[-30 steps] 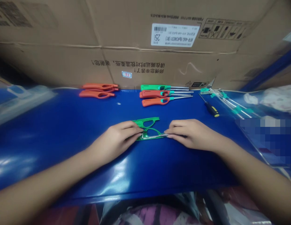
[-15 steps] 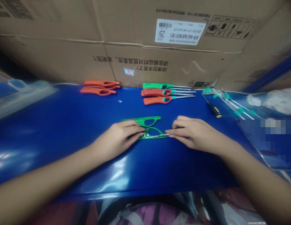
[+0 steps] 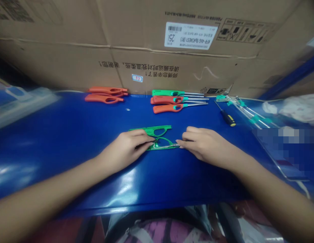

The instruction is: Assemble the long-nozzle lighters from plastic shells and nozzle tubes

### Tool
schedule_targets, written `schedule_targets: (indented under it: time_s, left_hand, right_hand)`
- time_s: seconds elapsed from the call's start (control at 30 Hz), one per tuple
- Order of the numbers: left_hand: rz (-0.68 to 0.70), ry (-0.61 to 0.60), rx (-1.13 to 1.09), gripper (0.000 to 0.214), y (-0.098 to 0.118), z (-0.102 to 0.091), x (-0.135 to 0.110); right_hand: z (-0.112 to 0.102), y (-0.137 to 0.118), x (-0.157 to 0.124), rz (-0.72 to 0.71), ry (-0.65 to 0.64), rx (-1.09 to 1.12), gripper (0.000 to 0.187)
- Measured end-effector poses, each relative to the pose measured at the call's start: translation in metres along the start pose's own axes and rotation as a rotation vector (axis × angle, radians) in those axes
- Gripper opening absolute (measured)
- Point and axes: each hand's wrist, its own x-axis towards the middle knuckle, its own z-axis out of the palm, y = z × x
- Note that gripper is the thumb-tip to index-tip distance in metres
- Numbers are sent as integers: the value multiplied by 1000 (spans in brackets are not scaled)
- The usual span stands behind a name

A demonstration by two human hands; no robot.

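Observation:
Mid-table lies a green lighter shell half (image 3: 164, 137) with an open trigger loop and a thin pale tube (image 3: 163, 147) running along it to the right end. My left hand (image 3: 131, 145) is closed in a pinch on its handle part, covering the left end. At the right end, my right hand (image 3: 202, 143) pinches near a small metallic tip (image 3: 176, 145); its fingertips partly hide what they grip. Just behind, and partly covered by my left hand, rests a second green shell half (image 3: 157, 129).
Orange lighter shells (image 3: 103, 98) lie at the back left. Assembled long lighters (image 3: 169, 108), green and orange, sit at the back middle. On the right are a screwdriver (image 3: 227, 118), metal rods with teal parts (image 3: 248, 111) and a white cloth (image 3: 301, 108). A cardboard box (image 3: 136, 30) stands behind.
The view has shifted slightly. My right hand's fingers have moved a little at the tip end; the left hand keeps its pinch on the shell half.

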Motion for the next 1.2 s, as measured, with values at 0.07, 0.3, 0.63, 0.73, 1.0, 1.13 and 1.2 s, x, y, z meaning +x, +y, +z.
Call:
schedule_targets:
  time_s: [0.07,0.3,0.63,0.73,1.0,1.13,1.2]
  left_hand:
    - [8,6,2,19,0,0,0]
    - [-7,-6,14,20,-1,0,1]
    - [-52,-5,-17,20,2,0,5]
    - [-54,-9,-17,19,3,-1,7]
    - [-27,5,-12,20,5,0,9]
    - [3,43,-26,19,6,7,9]
    - [14,61,-25,17,6,9,9]
  right_hand:
    - [1,-1,0,-11,-11,-12,27]
    - [0,-7,2,-37,-62,-64,29]
    - [-5,-27,12,-27,-139,-116,29]
    - [-5,-27,13,-21,-159,-104,28]
    - [-3,-1,1,119,28,210,22]
    - [0,-3,3,199,152,341,25]
    - [1,-8,6,212,190,359,27]
